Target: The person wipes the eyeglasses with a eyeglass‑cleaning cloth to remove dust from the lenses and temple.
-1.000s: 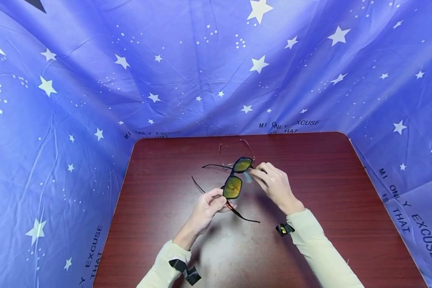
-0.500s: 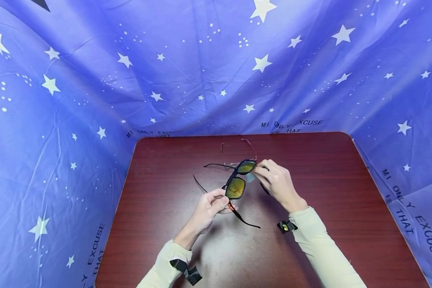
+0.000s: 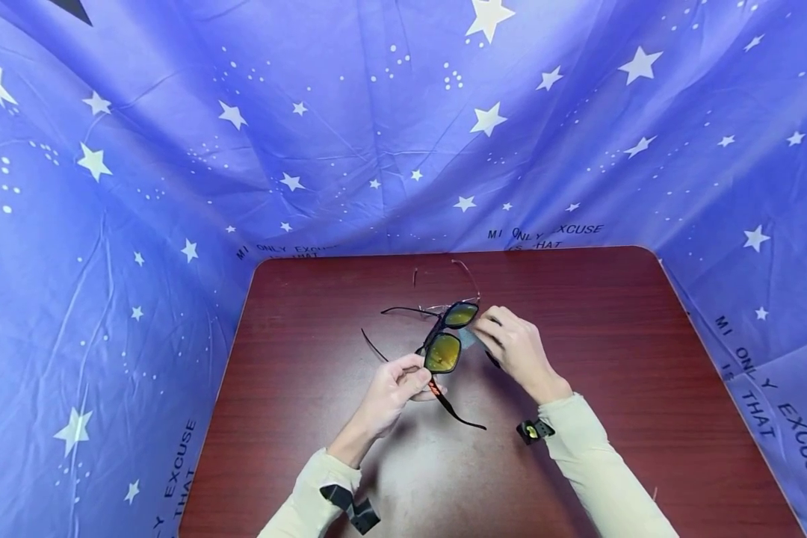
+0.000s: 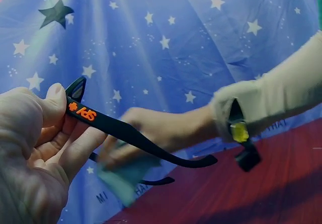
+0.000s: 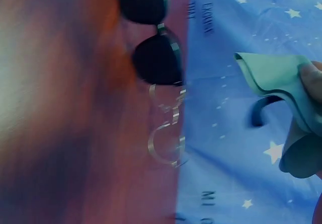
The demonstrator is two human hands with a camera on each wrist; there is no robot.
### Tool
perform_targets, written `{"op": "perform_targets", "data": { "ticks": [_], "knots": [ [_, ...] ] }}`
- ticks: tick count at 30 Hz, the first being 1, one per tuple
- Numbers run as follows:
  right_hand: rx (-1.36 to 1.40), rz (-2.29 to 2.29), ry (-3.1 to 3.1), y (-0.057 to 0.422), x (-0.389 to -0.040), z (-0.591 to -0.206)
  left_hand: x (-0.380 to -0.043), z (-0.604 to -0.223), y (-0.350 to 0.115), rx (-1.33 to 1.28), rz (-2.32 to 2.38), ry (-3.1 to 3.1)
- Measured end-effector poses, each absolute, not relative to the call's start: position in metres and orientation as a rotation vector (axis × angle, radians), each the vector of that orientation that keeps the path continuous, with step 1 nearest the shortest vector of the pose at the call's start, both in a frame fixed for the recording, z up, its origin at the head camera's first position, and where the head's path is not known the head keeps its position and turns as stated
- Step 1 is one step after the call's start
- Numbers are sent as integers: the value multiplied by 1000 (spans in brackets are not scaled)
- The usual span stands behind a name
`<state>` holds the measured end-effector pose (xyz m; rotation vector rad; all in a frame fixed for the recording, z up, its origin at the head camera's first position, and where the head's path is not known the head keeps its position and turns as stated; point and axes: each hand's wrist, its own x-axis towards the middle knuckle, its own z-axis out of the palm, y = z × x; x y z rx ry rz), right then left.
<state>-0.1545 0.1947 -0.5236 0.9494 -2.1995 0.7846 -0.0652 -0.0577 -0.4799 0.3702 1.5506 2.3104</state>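
Note:
My left hand point(image 3: 391, 390) pinches a pair of black-framed sunglasses point(image 3: 442, 353) near one hinge. Their lenses shine yellow-green, and orange lettering marks the temple point(image 4: 108, 122) in the left wrist view. Beside the far lens, my right hand point(image 3: 513, 347) grips a folded pale green cloth point(image 5: 274, 75). The other temple of the held pair shows behind the cloth in the left wrist view. Behind the held pair, a second pair of dark sunglasses point(image 5: 158, 60) lies on the table, mostly hidden in the head view. Thin metal-framed eyeglasses point(image 5: 151, 146) lie next to it.
A reddish-brown wooden table point(image 3: 296, 418) with rounded far corners stands under both hands. Blue curtains point(image 3: 350, 134) with white stars enclose it at the back and on both sides.
The held sunglasses have shifted slightly right and towards me with my left hand. My right hand has moved a little down, and a gap now shows between its fingers and the far lens.

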Motion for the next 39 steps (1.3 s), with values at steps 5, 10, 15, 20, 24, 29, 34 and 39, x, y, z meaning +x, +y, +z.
{"op": "perform_targets", "data": {
  "ticks": [5,10,15,20,24,29,34,39],
  "knots": [
    [924,806,-2214,194,-155,-520,-64,-476,-57,400,2342,1543],
    [936,762,-2259,199,-149,-529,-66,-472,-61,414,2342,1595],
    [932,762,-2252,198,-152,-524,-66,-472,-58,394,2290,1635],
    [911,800,-2229,195,-155,-514,-64,-473,-54,386,2290,1624],
    [895,786,-2289,199,-151,-521,-64,-472,-55,396,2317,1645],
    [894,764,-2331,204,-146,-534,-63,-476,-54,391,2291,1643],
    [902,771,-2284,200,-150,-526,-59,-483,-50,410,2238,1657],
    [888,798,-2278,200,-150,-526,-58,-485,-51,425,2280,1644]
  ]
}}
